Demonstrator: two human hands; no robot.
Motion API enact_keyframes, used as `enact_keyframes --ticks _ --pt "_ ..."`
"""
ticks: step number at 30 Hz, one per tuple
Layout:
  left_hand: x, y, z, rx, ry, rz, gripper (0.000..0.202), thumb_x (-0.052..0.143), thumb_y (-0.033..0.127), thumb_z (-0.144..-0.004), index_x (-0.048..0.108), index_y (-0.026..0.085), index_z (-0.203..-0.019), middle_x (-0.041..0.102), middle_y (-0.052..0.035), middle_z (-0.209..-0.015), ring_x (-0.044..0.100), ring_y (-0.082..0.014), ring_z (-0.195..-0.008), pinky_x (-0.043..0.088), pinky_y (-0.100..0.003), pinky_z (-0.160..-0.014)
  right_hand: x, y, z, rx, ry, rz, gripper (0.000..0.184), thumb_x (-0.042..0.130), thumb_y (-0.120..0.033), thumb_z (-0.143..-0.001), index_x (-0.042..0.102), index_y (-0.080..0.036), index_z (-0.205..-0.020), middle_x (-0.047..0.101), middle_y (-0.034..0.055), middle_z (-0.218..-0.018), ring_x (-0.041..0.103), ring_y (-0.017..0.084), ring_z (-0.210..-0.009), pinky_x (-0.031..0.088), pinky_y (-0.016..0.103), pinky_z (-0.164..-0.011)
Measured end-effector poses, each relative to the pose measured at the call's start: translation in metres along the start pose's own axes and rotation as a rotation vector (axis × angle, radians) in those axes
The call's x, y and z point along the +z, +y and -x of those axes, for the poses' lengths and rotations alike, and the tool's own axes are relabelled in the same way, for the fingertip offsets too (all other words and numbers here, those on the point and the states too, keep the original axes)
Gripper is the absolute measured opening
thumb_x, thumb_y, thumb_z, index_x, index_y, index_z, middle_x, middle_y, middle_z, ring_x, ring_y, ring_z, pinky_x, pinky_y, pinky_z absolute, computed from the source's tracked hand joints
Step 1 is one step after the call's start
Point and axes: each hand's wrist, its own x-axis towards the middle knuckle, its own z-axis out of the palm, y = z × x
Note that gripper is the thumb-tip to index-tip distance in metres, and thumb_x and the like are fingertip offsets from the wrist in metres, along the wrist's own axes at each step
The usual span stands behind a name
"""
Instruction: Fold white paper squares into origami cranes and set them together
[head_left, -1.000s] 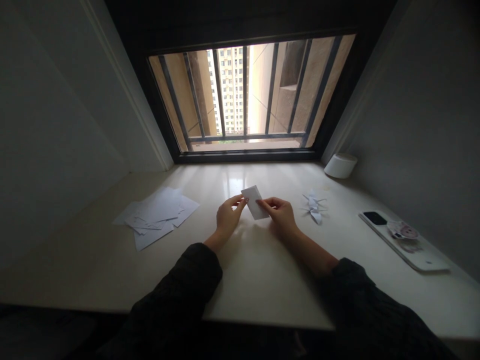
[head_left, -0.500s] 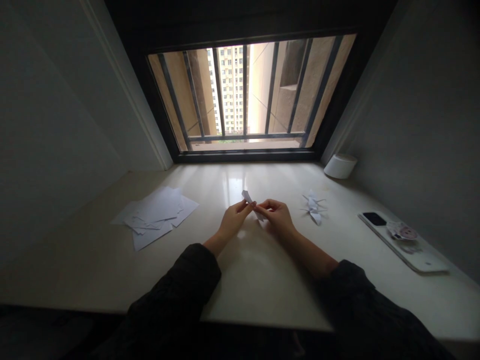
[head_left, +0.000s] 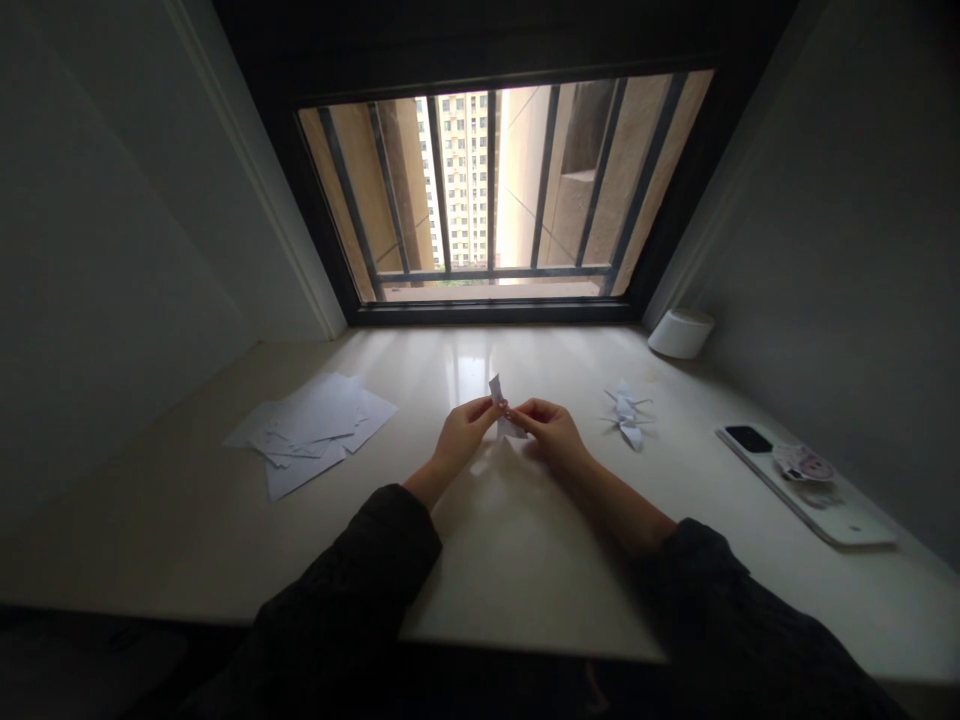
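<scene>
Pinching a small folded white paper [head_left: 496, 388], the left hand [head_left: 465, 430] is clamping thumb and fingers on one part while the right hand [head_left: 554, 430] is clamping its own just beside. The paper is poking up between the hands, over the middle of the pale counter [head_left: 525, 560]. On the left, a loose pile of paper sheets [head_left: 319, 415] is lying; on the right, folded paper shapes [head_left: 625, 408] are lying near the right hand, a phone [head_left: 836, 512] is resting farther out, and a white rounded object [head_left: 680, 335] is standing near the window [head_left: 469, 190]
</scene>
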Motion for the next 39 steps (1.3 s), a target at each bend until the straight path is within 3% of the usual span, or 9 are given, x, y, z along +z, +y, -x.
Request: enact_keyframes --ticks 6,11,15,21,26,31,35,37,39 --pt "-0.018 -0.016 -0.012 -0.018 0.125 -0.160 0.035 0.061 0.051 -0.072 0.070 0.018 -0.066 0.065 -0.0033 -0.062 0.061 -0.0212 -0.068 0.046 -0.030 -0.062 -0.006 0.004 -0.008 -0.059 0.168 -0.006 0.036 0.075 -0.051 -0.061 0.063 -0.017 -0.067 0.061 0.0002 -0.061 0.051 0.012 -0.054 0.039 0.026 -0.052" --pt "-0.038 -0.019 -0.021 -0.084 0.005 -0.418 0.038 0.050 0.047 -0.080 0.069 0.015 -0.071 0.067 -0.0048 -0.066 0.061 -0.0176 -0.063 0.043 -0.026 -0.055 -0.014 0.011 -0.014 -0.035 0.236 0.051 0.041 0.072 -0.056 -0.060 0.063 -0.017 -0.069 0.062 0.0012 -0.061 0.052 0.013 -0.054 0.040 0.026 -0.049" --pt "-0.048 -0.016 -0.025 -0.070 -0.053 -0.464 0.037 0.049 0.046 -0.081 0.067 0.015 -0.071 0.065 -0.0044 -0.063 0.059 -0.0152 -0.058 0.040 -0.024 -0.051 -0.014 0.013 -0.015 0.004 0.215 0.069 0.041 0.071 -0.056 -0.061 0.060 -0.017 -0.068 0.060 0.0003 -0.057 0.050 0.012 -0.050 0.039 0.025 -0.045" --pt "-0.051 -0.017 -0.027 -0.110 -0.056 -0.304 0.034 0.053 0.044 -0.079 0.065 0.014 -0.068 0.058 -0.0016 -0.058 0.053 -0.0116 -0.054 0.038 -0.022 -0.048 -0.011 0.011 -0.015 0.017 0.181 -0.131 0.040 0.077 -0.043 -0.057 0.053 -0.023 -0.082 0.063 -0.0044 -0.062 0.054 0.012 -0.050 0.042 0.024 -0.047" --pt "-0.051 -0.018 -0.026 -0.297 -0.086 -0.107 0.035 0.061 0.046 -0.076 0.068 0.012 -0.083 0.062 -0.0042 -0.068 0.057 -0.0107 -0.058 0.039 -0.021 -0.053 -0.013 0.006 -0.016 0.031 0.063 -0.187 0.028 0.073 -0.028 -0.057 0.060 -0.022 -0.081 0.062 -0.0047 -0.070 0.057 0.011 -0.057 0.048 0.025 -0.052" --pt "-0.055 -0.015 -0.025 -0.448 -0.065 0.093 0.039 0.069 0.046 -0.071 0.068 0.012 -0.092 0.063 -0.0056 -0.076 0.056 -0.0088 -0.061 0.040 -0.021 -0.058 -0.013 -0.001 -0.013 0.098 -0.065 -0.237 0.031 0.061 -0.029 -0.065 0.071 -0.019 -0.094 0.068 0.0032 -0.081 0.068 0.020 -0.073 0.052 0.031 -0.064" --pt "-0.059 -0.016 -0.025 -0.506 -0.089 0.214 0.037 0.073 0.045 -0.068 0.066 0.014 -0.088 0.059 -0.0025 -0.069 0.053 -0.0086 -0.060 0.041 -0.022 -0.060 -0.006 -0.003 -0.008 -0.014 -0.067 -0.206 0.036 0.070 -0.027 -0.061 0.070 -0.024 -0.097 0.070 0.0039 -0.101 0.070 0.022 -0.083 0.052 0.031 -0.071" --pt "-0.059 -0.016 -0.025 -0.523 -0.082 0.225 0.033 0.073 0.042 -0.068 0.065 0.015 -0.086 0.059 -0.0018 -0.070 0.053 -0.0088 -0.061 0.042 -0.022 -0.061 -0.003 -0.001 -0.008 -0.048 -0.030 -0.164 0.037 0.077 -0.032 -0.059 0.069 -0.024 -0.095 0.071 0.0045 -0.098 0.070 0.022 -0.083 0.052 0.030 -0.069" --pt "-0.058 -0.016 -0.025 -0.528 -0.084 0.183 0.028 0.071 0.040 -0.069 0.065 0.017 -0.082 0.060 -0.0018 -0.071 0.054 -0.0095 -0.062 0.042 -0.023 -0.062 -0.002 0.001 -0.009 -0.031 0.019 -0.123 0.030 0.079 -0.037 -0.058 0.069 -0.020 -0.080 0.072 0.0048 -0.082 0.070 0.021 -0.079 0.052 0.029 -0.067"
